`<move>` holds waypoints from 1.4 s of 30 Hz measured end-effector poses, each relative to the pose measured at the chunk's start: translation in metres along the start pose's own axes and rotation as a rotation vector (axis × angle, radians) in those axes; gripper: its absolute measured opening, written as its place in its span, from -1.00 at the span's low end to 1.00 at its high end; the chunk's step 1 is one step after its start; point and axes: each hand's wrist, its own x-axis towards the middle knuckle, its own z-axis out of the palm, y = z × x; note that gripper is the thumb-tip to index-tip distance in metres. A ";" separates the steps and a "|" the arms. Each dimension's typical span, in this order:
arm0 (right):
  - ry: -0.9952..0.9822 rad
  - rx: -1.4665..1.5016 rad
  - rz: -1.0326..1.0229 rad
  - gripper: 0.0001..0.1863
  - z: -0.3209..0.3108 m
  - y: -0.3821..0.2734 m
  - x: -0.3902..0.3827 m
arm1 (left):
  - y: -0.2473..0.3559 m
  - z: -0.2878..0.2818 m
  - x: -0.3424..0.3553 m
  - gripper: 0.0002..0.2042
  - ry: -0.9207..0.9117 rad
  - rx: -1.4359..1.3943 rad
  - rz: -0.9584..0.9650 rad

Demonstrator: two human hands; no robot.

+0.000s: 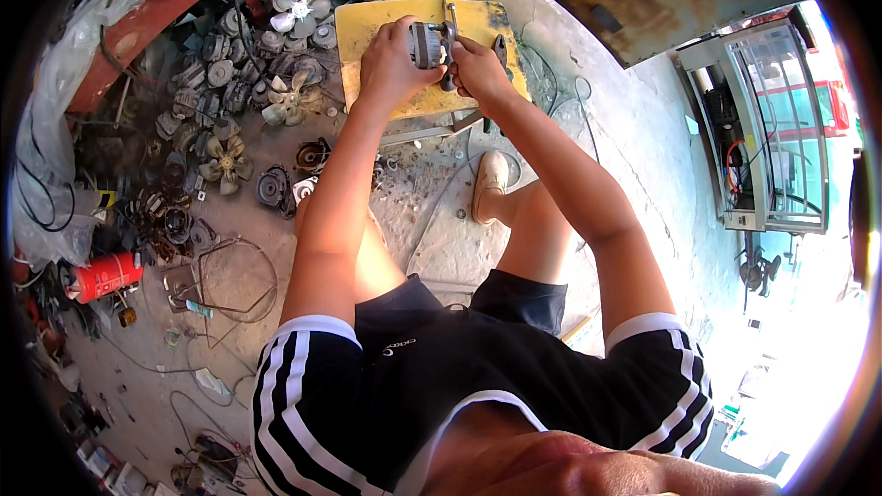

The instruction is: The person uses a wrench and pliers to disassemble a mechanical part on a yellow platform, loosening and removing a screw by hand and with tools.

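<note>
At the top centre of the frame I clamp my left hand on the motor over the yellow desk, right hand gripping its far end, best kept steady.

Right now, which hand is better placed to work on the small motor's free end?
Probably the right hand: it sits at the exposed end of the small motor over the yellow board, while the left hand wraps the body in a steadying grip.
</note>
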 end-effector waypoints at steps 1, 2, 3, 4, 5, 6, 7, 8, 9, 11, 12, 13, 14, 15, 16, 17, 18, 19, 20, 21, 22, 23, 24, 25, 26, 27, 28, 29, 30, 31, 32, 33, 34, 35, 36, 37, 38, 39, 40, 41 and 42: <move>0.016 -0.016 -0.011 -0.70 0.002 0.000 0.000 | -0.001 -0.001 0.000 -0.13 0.001 0.008 -0.001; 0.033 -0.031 -0.022 -0.70 0.003 0.001 0.001 | -0.002 0.000 0.000 -0.13 0.013 0.020 0.006; 0.043 -0.040 -0.040 -0.69 0.004 0.003 0.003 | -0.003 0.001 0.001 -0.13 0.025 0.032 0.014; 0.052 -0.049 -0.058 -0.68 0.004 0.005 0.008 | -0.004 0.001 0.002 -0.13 0.036 0.044 0.022; 0.062 -0.058 -0.076 -0.67 0.004 0.008 0.011 | -0.005 0.002 0.003 -0.13 0.024 0.052 0.012; 0.071 -0.062 -0.093 -0.66 0.005 0.009 0.011 | -0.005 0.001 0.004 -0.13 0.012 0.058 0.000; 0.081 -0.065 -0.109 -0.65 0.007 0.010 0.011 | -0.005 0.000 0.005 -0.12 0.000 0.065 -0.011; 0.091 -0.068 -0.125 -0.63 0.008 0.011 0.012 | -0.006 0.000 0.005 -0.12 -0.004 0.065 -0.012; 0.105 -0.095 -0.142 -0.62 0.008 0.013 0.013 | -0.006 0.000 0.005 -0.12 -0.008 0.063 -0.012; 0.134 -0.149 -0.176 -0.57 0.007 0.020 0.016 | -0.007 0.001 0.005 -0.12 -0.010 0.055 -0.003; 0.141 -0.153 -0.179 -0.57 0.008 0.021 0.015 | -0.008 0.001 0.005 -0.13 -0.007 0.051 0.006; 0.148 -0.158 -0.181 -0.57 0.010 0.022 0.013 | -0.010 0.001 0.005 -0.13 -0.005 0.046 0.014; 0.155 -0.162 -0.183 -0.57 0.012 0.024 0.013 | -0.012 0.001 0.006 -0.13 -0.001 0.045 0.019; 0.186 -0.193 -0.241 -0.56 0.012 0.032 0.017 | -0.012 0.002 0.006 -0.13 0.002 0.040 0.028; 0.217 -0.224 -0.300 -0.55 0.012 0.041 0.023 | -0.011 0.002 0.008 -0.13 0.006 0.035 0.038; 0.234 -0.227 -0.318 -0.55 0.011 0.049 0.028 | -0.011 0.003 0.009 -0.14 0.004 0.029 0.040; 0.244 -0.229 -0.337 -0.55 0.015 0.046 0.026 | -0.011 0.001 0.009 -0.14 0.003 0.029 0.037; 0.239 -0.202 -0.314 -0.56 0.018 0.043 0.023 | -0.012 -0.001 0.009 -0.14 0.002 0.028 0.035; 0.233 -0.175 -0.292 -0.57 0.021 0.039 0.020 | -0.014 -0.002 0.009 -0.14 0.002 0.039 0.025; 0.236 -0.204 -0.304 -0.57 0.021 0.035 0.019 | -0.015 -0.003 0.009 -0.13 0.002 0.045 0.015; 0.238 -0.233 -0.316 -0.56 0.022 0.032 0.018 | -0.016 -0.003 0.010 -0.13 0.003 0.052 0.005; 0.239 -0.261 -0.328 -0.56 0.023 0.031 0.017 | -0.016 -0.004 0.010 -0.13 -0.007 0.055 -0.011; 0.294 -0.331 -0.392 -0.56 0.025 0.035 0.018 | -0.015 -0.005 0.012 -0.14 -0.018 0.054 -0.025; 0.354 -0.404 -0.454 -0.55 0.028 0.045 0.020 | -0.013 -0.005 0.014 -0.14 -0.030 0.050 -0.036; 0.414 -0.477 -0.517 -0.55 0.030 0.057 0.022 | -0.009 -0.004 0.014 -0.14 -0.055 0.026 -0.060; 0.478 -0.492 -0.564 -0.53 0.032 0.072 0.027 | -0.006 -0.002 0.013 -0.14 -0.077 0.009 -0.082; 0.427 -0.446 -0.517 -0.54 0.035 0.071 0.026 | -0.011 0.000 0.008 -0.16 -0.048 0.011 -0.069; 0.375 -0.403 -0.470 -0.54 0.034 0.069 0.024 | -0.017 0.002 0.007 -0.15 -0.005 -0.008 -0.027; 0.347 -0.386 -0.454 -0.53 0.031 0.070 0.022 | -0.012 0.001 0.007 -0.15 -0.027 -0.012 -0.047; 0.347 -0.402 -0.449 -0.53 0.028 0.062 0.016 | -0.004 -0.001 0.009 -0.15 -0.049 -0.025 -0.060; 0.347 -0.401 -0.483 -0.53 0.029 0.071 0.018 | -0.003 -0.004 0.005 -0.17 -0.032 -0.025 -0.067; 0.383 -0.418 -0.558 -0.53 0.027 0.075 0.024 | -0.004 -0.003 0.009 -0.17 -0.017 -0.010 -0.056; 0.415 -0.438 -0.635 -0.53 0.026 0.078 0.028 | -0.006 -0.002 0.009 -0.17 -0.007 -0.001 -0.051; 0.467 -0.470 -0.739 -0.54 0.030 0.082 0.032 | -0.009 -0.001 0.009 -0.17 0.001 0.008 -0.045; 0.468 -0.455 -0.713 -0.53 0.034 0.081 0.031 | -0.013 -0.002 0.010 -0.17 0.017 0.031 -0.016; 0.457 -0.466 -0.704 -0.53 0.033 0.079 0.033 | -0.015 0.000 0.011 -0.17 -0.004 -0.007 -0.041; 0.448 -0.479 -0.697 -0.53 0.030 0.077 0.036 | -0.016 0.002 0.014 -0.17 0.013 -0.002 -0.042; 0.419 -0.491 -0.680 -0.52 0.030 0.073 0.035 | -0.019 0.004 0.014 -0.17 0.022 0.010 -0.048; 0.397 -0.504 -0.663 -0.50 0.027 0.069 0.032 | -0.019 0.003 0.016 -0.15 -0.034 0.003 -0.089; 0.265 -0.436 -0.482 -0.51 0.023 0.063 0.030 | -0.022 0.007 0.015 -0.12 0.011 0.034 -0.072; 0.296 -0.522 -0.530 -0.53 0.018 0.062 0.029 | -0.018 0.007 0.014 -0.13 0.006 0.010 -0.058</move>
